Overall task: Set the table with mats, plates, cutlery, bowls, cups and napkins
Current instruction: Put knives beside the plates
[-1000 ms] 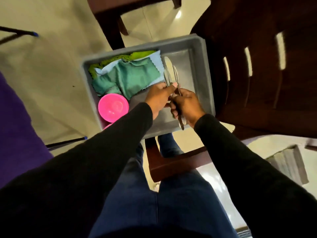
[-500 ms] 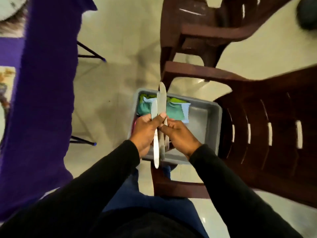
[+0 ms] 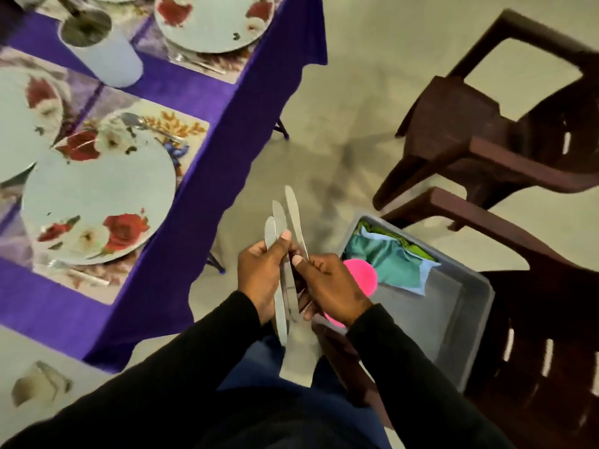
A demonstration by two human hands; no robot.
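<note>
Pale tiled floor (image 3: 350, 102) fills the middle of the head view, between a counter on one side and chairs on the other.

Nearest the camera, two black sleeves reach forward from 6 o'clock. The left hand (image 3: 261, 273) has its fingers curled around a bundle of table knives (image 3: 281, 254), with the thumb pressed across the blades. The right hand (image 3: 327, 286) pinches the same bundle from the other side, thumb on top and fingers curled beneath. The long axis of the knives runs from 6 o'clock to 12 o'clock. Their rounded blade tips point away from the person toward 12 o'clock, fanned slightly apart; the handles project below the hands toward the person's legs.

At 3 o'clock from the hands, a grey tub (image 3: 466, 319) sits on the seat of a dark brown chair (image 3: 534, 367). Inside the tub, a pink cup (image 3: 363, 275) lies at the near corner, partly hidden by the right hand. Folded green and blue napkins (image 3: 389, 257) lie at the far end.

At 10 o'clock, the counter (image 3: 155, 286) carries a purple cloth. A floral plate (image 3: 97, 202) rests on a placemat (image 3: 181, 131) there, with a spoon (image 3: 146, 124) beyond its far rim.

Farther out at 11 o'clock stand a pale cup (image 3: 103, 50) and a second plate (image 3: 214, 21). A second brown chair (image 3: 486, 131) stands at 2 o'clock.
</note>
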